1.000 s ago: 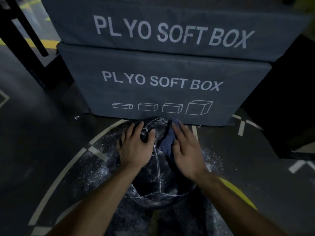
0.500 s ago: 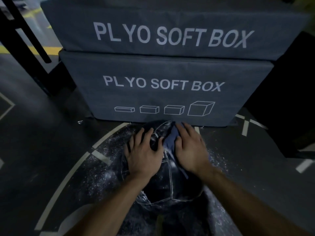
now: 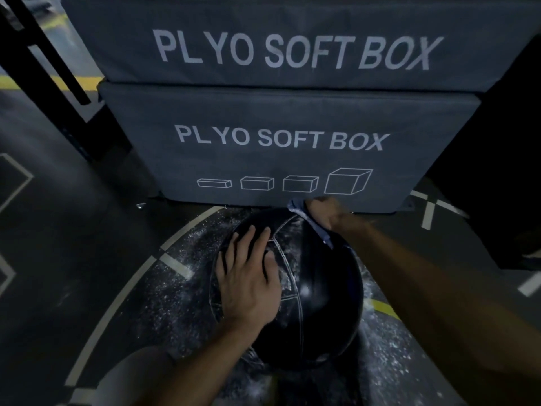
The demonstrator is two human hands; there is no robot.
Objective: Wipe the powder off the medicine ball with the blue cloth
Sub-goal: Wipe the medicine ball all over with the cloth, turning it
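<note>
Black leather-looking medicine ball, just the one, sits on the dark gym floor right in front of two stacked grey foam boxes, each printed "PLYO SOFT BOX". Left hand lies flat on the ball's top left, fingers spread and straight, not gripping anything. Right hand is over at the far top edge of the ball, fingers bunched around one blue cloth, with a tail of it trailing down onto the ball. White powder is scattered all over the floor around the ball, with some streaks on the seams too. Four little box outlines are printed on the lower box.
</note>
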